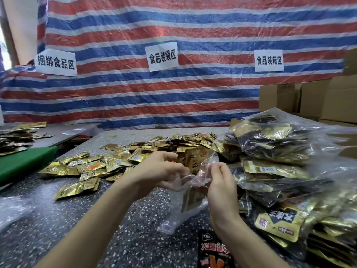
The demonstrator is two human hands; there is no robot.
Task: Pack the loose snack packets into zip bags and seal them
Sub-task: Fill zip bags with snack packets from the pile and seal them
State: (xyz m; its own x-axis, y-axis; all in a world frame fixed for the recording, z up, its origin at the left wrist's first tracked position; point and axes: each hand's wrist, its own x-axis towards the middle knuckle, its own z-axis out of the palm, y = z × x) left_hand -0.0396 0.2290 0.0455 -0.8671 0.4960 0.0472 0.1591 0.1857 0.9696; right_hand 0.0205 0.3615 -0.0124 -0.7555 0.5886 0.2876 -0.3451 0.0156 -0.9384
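A: Backdrop?
B: Tarp (173, 26), striped red, blue and white, across the whole upper half of the frame.

A: Below that?
B: Table (63, 219), dark speckled top, filling the lower half.

A: Right side?
B: Heap of filled bags (280, 161), clear plastic stuffed with gold and black packs, from centre right down to the lower right corner. Behind it, upper right, brown boxes (328, 97).

A: Loose stock?
B: Packets (119, 161), gold, strewn in a wide drift across the middle of the frame, reaching the heap on its right. Second pile at the far left edge, on a separate surface, above a green board (23, 161).

A: Labels?
B: Three white signs (163, 56) with black characters, stuck on the tarp at left, centre and right.

A: Bag in work?
B: Bag (179, 209), clear, just below frame centre, held between both hands, mouth up, bottom sagging toward the tabletop. A few packets visible through the plastic. Mouth sealed or not: cannot tell.

A: Hands?
B: Left hand (160, 171), fingers curled, pinching the top edge on its left. Right hand (222, 186), thumb and forefinger pinching the same edge on its right. Close together, crumpled plastic between.

A: Anything smaller?
B: One dark packet (214, 250), red lettering, flat on the table at the bottom edge, just beside the right forearm.
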